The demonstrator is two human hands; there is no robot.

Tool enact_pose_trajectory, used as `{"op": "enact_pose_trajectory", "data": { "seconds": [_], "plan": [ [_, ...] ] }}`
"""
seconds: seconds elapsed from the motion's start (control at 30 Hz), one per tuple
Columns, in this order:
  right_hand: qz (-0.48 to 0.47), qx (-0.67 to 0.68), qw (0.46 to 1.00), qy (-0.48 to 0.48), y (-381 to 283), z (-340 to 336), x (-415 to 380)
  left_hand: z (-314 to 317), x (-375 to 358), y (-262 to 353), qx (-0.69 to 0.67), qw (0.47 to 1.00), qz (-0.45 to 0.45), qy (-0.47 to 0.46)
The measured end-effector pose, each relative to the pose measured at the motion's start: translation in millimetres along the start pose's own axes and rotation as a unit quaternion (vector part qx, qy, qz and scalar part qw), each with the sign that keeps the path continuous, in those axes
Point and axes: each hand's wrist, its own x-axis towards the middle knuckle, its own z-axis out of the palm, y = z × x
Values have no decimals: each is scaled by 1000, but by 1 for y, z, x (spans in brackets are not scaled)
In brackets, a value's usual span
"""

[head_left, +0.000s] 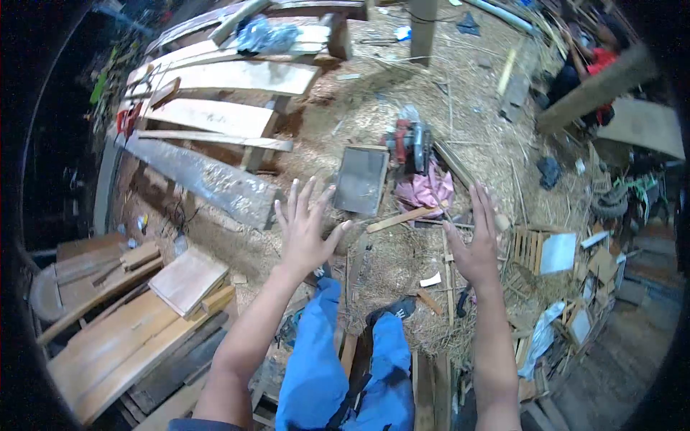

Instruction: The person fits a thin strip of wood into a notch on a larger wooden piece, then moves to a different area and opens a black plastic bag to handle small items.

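Note:
My left hand [307, 228] is held out in the air with its fingers spread, and nothing is in it. Opposite it, my right hand [476, 241] is also raised, fingers stretched upward and thumb apart, holding nothing. Between and beyond them lies a dark rectangular panel with a wooden frame [361, 181] on the shavings. Just right of the panel is a red and grey circular saw [411, 144]. A crumpled pink plastic bag [425, 188] lies below the saw, and a thin wood strip [405, 218] runs in front of it.
Long planks [223, 77] rest on supports at the upper left. A stack of boards [136, 323] fills the lower left. A wooden post [422, 32] stands ahead, and a slanted beam [596, 90] is at right near a person in red [602, 60]. Scraps and a wooden crate [528, 248] lie rightward.

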Motion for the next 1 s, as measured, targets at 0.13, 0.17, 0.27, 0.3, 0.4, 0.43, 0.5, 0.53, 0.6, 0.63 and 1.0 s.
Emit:
{"op": "enact_pose_trajectory", "data": {
  "seconds": [0.13, 0.17, 0.27, 0.3, 0.4, 0.43, 0.5, 0.53, 0.6, 0.63, 1.0],
  "plan": [
    [-33, 11, 999, -42, -51, 37, 30, -18, -21, -69, -4, 999, -50, 20],
    [-46, 6, 998, -50, -65, 47, 39, -23, -25, -87, -10, 997, -68, 21],
    [-74, -19, 995, -64, -105, 80, 69, -38, -25, -142, -10, 995, -103, 17],
    [-78, -13, 995, -61, -121, 93, 78, -42, -25, -162, 0, 993, -120, 9],
    [-81, 1, 994, -75, -174, 137, 111, -53, -13, -229, -13, 991, -126, 34],
    [-80, 8, 994, -77, -193, 154, 122, -60, -8, -251, -3, 992, -122, 40],
    [-91, 16, 993, -71, -229, 186, 146, -79, 2, -292, -7, 991, -126, 43],
    [-95, 16, 993, -69, -247, 200, 159, -88, 11, -313, -7, 992, -118, 47],
    [-81, 16, 993, -81, -282, 227, 181, -105, 26, -353, -8, 991, -128, 42],
    [-83, 20, 993, -77, -296, 241, 192, -114, 33, -370, -11, 991, -125, 49],
    [-111, 6, 990, -89, -384, 299, 282, -143, 106, -464, 4, 988, -139, 61]
  ]
}}
